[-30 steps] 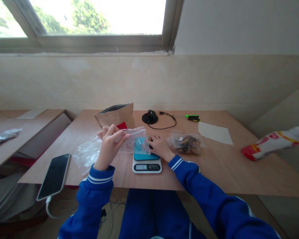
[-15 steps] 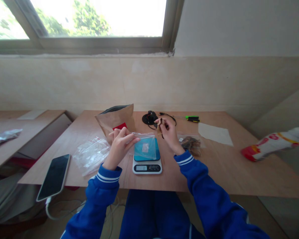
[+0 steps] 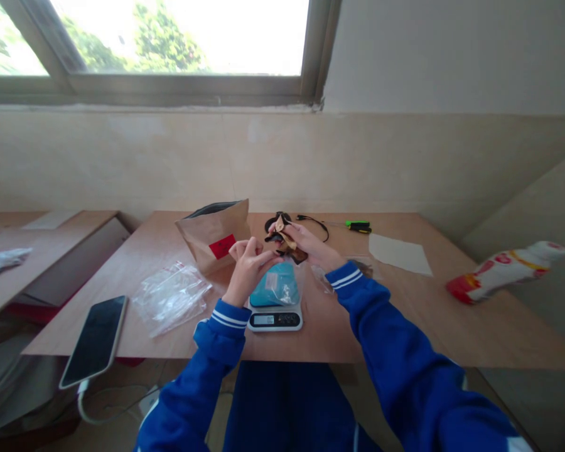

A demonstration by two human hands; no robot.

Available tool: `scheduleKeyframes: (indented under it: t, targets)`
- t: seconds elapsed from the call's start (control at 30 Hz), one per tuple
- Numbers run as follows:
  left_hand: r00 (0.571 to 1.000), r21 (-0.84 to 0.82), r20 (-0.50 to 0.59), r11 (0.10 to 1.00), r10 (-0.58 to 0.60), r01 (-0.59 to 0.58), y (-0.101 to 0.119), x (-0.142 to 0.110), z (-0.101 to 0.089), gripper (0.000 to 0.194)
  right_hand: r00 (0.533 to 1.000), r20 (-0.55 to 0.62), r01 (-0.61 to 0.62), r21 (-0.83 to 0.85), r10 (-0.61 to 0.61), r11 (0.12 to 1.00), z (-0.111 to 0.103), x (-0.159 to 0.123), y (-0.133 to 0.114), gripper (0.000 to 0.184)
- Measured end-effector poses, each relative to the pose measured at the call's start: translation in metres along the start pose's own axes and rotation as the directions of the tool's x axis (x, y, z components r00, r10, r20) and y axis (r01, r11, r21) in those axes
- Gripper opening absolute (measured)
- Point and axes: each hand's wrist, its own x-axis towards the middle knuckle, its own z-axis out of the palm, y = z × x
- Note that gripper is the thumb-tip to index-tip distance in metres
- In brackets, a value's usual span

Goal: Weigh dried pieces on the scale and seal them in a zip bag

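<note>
My right hand pinches a crumpled tan and dark brown piece above the far edge of a white digital scale. My left hand is close beside that piece, with its fingers pinching the top edge of a clear zip bag. The bag lies on the scale's teal platform and has a small white label. Another clear bag with dark contents lies to the right, mostly hidden by my right sleeve.
A brown paper pouch with a red label stands left of my hands. Behind them lie a black cabled device and a green-handled screwdriver. A loose clear bag, phone, white paper sheet and red-and-white package surround them.
My right hand has moved left and down, bringing the tan and dark piece beside my left hand. My left hand has shifted right, toward the top of the bag on the scale.
</note>
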Motion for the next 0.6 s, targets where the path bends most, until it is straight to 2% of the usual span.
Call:
scheduleKeyframes:
  t: [0.13,0.3,0.4,0.6]
  targets:
    - [0.999,0.015,-0.039,1.0,-0.02,0.021,-0.01,0.005,0.022,0.031,0.986,-0.157,-0.048,-0.005,0.047,0.999,-0.01,0.015,0.014,0.022]
    - [0.998,0.049,-0.066,0.999,-0.02,0.023,-0.016,0.004,0.032,0.03,0.973,-0.219,-0.098,-0.083,0.077,0.992,-0.017,0.025,0.024,0.024]
    - [0.994,0.049,-0.094,0.997,-0.05,0.054,-0.018,0.002,0.034,0.028,0.981,-0.179,-0.101,-0.148,0.074,0.984,-0.018,0.029,0.029,0.022]
    - [0.989,0.035,-0.128,0.996,-0.077,0.082,-0.024,-0.003,0.042,0.025,0.991,-0.041,-0.129,-0.172,0.124,0.977,-0.022,0.035,0.037,0.022]
